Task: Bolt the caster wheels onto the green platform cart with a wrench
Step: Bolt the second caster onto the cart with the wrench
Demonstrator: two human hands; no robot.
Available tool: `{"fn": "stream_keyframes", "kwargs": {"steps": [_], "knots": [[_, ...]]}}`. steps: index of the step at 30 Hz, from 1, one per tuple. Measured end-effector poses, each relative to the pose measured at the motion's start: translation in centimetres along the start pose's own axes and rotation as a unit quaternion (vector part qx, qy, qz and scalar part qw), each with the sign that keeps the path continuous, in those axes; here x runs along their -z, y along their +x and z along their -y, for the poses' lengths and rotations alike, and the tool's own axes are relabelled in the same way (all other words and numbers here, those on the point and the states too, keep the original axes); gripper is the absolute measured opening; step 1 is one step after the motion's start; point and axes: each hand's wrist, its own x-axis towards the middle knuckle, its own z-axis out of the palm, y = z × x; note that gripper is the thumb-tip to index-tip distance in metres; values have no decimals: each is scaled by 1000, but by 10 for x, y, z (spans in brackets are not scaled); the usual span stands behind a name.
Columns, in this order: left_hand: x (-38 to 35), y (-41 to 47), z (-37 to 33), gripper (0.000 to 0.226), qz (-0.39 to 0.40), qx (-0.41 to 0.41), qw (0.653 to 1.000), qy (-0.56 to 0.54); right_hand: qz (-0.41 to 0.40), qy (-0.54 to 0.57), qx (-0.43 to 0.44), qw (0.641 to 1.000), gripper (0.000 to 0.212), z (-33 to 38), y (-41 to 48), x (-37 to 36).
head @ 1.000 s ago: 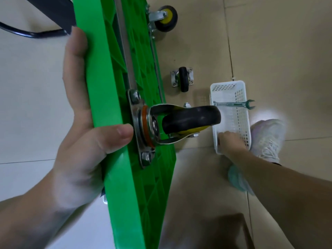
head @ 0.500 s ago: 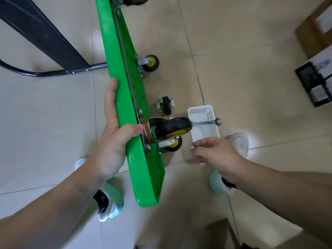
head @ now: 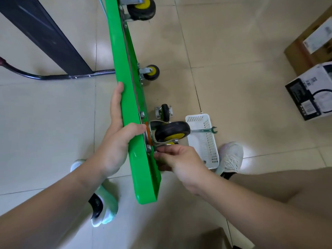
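Two hands at work on the green platform cart [head: 125, 87], which stands on its long edge on the tiled floor [head: 233, 87]. Left hand [head: 116, 141] grips the cart's upper edge, thumb hooked over it, fingers flat along the far face. Right hand [head: 179, 159] has its fingertips pinched together on a small silvery piece [head: 155, 152] at the lower corner of the mounting plate; too small to name. Near caster [head: 172, 131] sits on that plate just above the right hand, black tyre, yellow hub. Loose caster [head: 165, 112] lies on the floor behind it, apart from the cart. Far caster [head: 151, 72] is mounted further up the underside; top caster [head: 142, 8] is cut off by the frame edge. White basket [head: 212, 150] rests on the floor just right of the near caster, its near-left corner hidden by wheel and hand. Wrench [head: 204, 130] lies across its rim, open jaw end overhanging the right side. One small dark item low in the basket, not identifiable. Right shoe [head: 230, 159] touches the basket's right wall; left shoe [head: 102, 203] is under the left forearm. Black handle tube [head: 53, 76] lies left of the cart. Boxes [head: 309, 90] are cropped at the right edge, with bare tile between them and the basket.
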Motion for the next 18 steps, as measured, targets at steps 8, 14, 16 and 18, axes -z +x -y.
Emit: {"fn": "stream_keyframes", "kwargs": {"steps": [8,14,16,18], "knots": [[1,1,3,95,4,-7,1000,0,30,78,-12,996,16,-2,6,-6],[0,1,4,98,9,-6,1000,-12,35,66,-9,997,17,-4,9,-4],[-1,0,4,98,9,-5,1000,-15,33,58,-5,998,16,-4,10,-4],[-1,0,4,97,10,-3,1000,-20,21,46,8,999,14,-4,9,-4]]}}
